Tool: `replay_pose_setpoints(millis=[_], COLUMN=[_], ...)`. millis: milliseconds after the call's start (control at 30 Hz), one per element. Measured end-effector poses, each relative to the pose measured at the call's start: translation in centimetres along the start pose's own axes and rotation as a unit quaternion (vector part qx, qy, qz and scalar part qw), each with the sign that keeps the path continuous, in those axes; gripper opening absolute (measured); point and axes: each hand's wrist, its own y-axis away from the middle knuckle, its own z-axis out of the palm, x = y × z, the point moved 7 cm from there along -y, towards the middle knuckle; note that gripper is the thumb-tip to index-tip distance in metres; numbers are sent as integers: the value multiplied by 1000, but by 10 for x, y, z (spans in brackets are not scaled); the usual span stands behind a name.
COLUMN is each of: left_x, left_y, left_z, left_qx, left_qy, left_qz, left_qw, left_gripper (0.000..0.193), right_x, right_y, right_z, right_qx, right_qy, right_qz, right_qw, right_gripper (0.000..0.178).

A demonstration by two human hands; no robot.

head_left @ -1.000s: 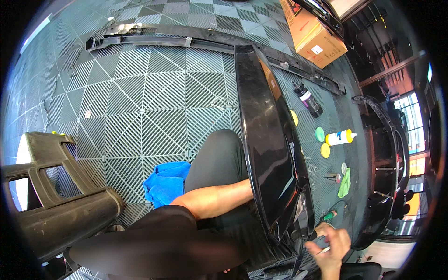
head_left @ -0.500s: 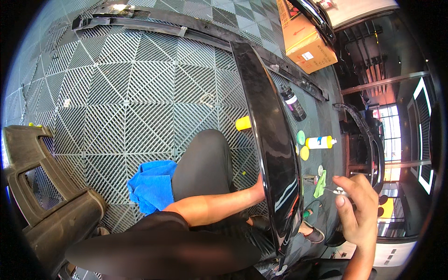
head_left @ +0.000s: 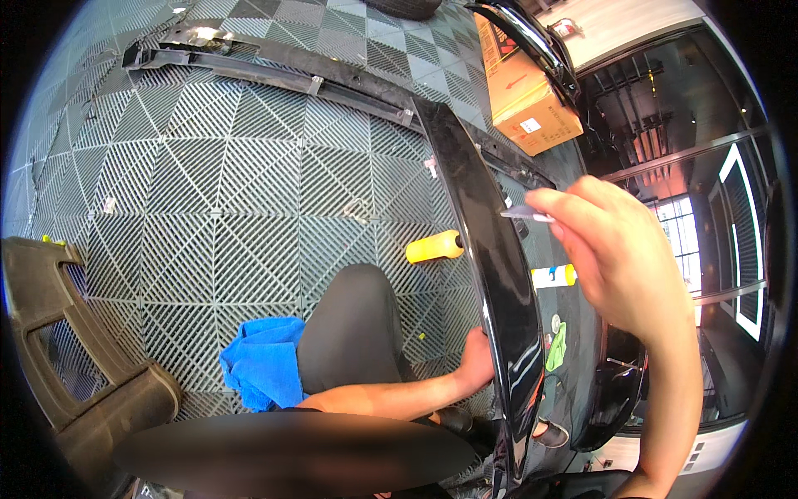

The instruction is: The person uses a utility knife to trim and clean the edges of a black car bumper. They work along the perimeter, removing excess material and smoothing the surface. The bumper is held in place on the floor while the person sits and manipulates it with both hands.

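A long glossy black car panel (head_left: pixel 490 216), like a spoiler, stands upright before me. My left hand (head_left: pixel 475 362) is closed on its left edge low down, and the fingertips are partly hidden. My right hand (head_left: pixel 611 241) is raised at the panel's right side. Thumb and forefinger pinch a small, thin, pointed greyish sheet (head_left: pixel 525 214), whose tip overlaps the panel's upper face in view. Whether tip and panel touch, I cannot tell.
A yellow bottle (head_left: pixel 434 247) lies left of the panel. Right of it are a white bottle with yellow cap (head_left: pixel 553 276) and a green cloth (head_left: pixel 557 345). A blue towel (head_left: pixel 262 362) lies by my knee. Beyond are a dark bumper strip (head_left: pixel 274 76) and a cardboard box (head_left: pixel 532 108); a brown-grey plastic seat (head_left: pixel 83 349) stands left.
My right hand has risen and moved in toward the panel, and the thin sheet now shows clearly in its fingers. My left hand stays on the edge. The view has shifted.
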Motion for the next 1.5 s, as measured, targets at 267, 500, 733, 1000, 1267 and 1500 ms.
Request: replay_pose_setpoints(millis=[267,500,733,1000,1267,1500], left_x=[15,25,13,43,35,34], left_y=[9,16,23,28,29,40], left_z=[18,49,72,81,88,93], left_qx=[74,93,20,70,88,90], left_qy=[79,136,-55,179,27,165], left_qz=[-27,-119,97,-96,-28,-170], left_qw=[994,979,994,977,995,967], left_gripper=[26,19,19,22,27,29], right_x=[44,66,60,49,46,48], right_y=[-66,-99,-145,-166,-176,-171], right_z=[6,4,-18,-5,9,3], right_qx=[32,9,-11,-60,-101,-98], right_qy=[-77,-26,90,112,150,181], right_qz=[31,12,8,-15,6,-1], right_qw=[996,1000,996,992,984,979], right_gripper=[24,24,26,28,30,30])
